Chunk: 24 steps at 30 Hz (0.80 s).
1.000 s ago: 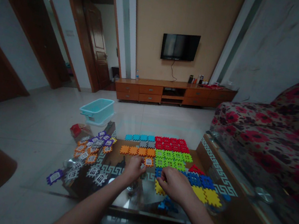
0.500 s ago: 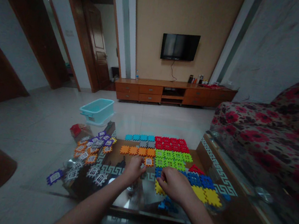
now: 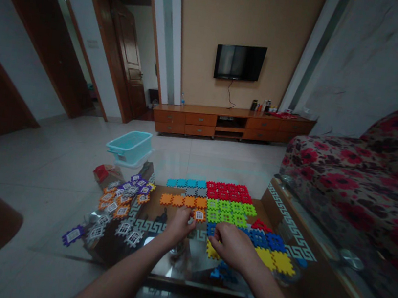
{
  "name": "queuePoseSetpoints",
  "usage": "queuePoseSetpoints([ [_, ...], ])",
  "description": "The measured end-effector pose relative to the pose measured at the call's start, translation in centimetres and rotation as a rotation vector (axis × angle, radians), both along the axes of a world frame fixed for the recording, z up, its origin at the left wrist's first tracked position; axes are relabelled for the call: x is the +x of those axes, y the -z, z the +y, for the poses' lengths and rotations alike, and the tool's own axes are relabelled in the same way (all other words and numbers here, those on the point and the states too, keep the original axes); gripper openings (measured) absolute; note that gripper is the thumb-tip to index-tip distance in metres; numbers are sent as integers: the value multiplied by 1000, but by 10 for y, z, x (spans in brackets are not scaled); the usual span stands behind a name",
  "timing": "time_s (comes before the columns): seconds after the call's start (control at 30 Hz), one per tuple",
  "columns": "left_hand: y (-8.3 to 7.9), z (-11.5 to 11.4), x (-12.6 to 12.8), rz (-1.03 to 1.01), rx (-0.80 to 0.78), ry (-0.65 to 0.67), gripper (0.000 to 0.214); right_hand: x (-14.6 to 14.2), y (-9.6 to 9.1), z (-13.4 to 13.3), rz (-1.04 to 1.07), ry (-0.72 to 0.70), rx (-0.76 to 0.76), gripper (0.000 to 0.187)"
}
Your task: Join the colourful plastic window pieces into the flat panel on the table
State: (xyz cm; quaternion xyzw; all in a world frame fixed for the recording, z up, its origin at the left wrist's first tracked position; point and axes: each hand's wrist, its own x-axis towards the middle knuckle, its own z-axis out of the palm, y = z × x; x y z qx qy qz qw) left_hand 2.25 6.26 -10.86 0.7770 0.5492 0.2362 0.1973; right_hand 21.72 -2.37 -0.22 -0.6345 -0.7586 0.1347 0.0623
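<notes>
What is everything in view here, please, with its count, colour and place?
glass table: one, clear, centre
tile rows: several, multicoloured, on the table
loose window tiles: many, mostly purple, orange, grey, table's left
tub: one, turquoise, beyond the table
unclear object: one, red, near the tub
television: one, black, back wall
cabinet: one, brown, beneath the television
containers: several, mixed, on the cabinet
open door: one, brown, left background
sofa: one, flowered, right
left hand: one, bare, by an orange window tile
right hand: one, bare, by blue tiles
</notes>
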Motion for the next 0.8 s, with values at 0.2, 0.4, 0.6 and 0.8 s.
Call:
queuePoseSetpoints([
  [0.2,-3,0,2,6,-11,6,9,0,1,0,-7,8,-8,17],
  [0.4,-2,1,4,1,2,4,8,0,1,-1,5,2,5,16],
  [0.6,-1,1,4,0,2,5,7,0,-1,-1,5,10,-7,16],
  [0.8,-2,1,4,0,4,7,8,1,0,-1,-3,9,-14,17],
])
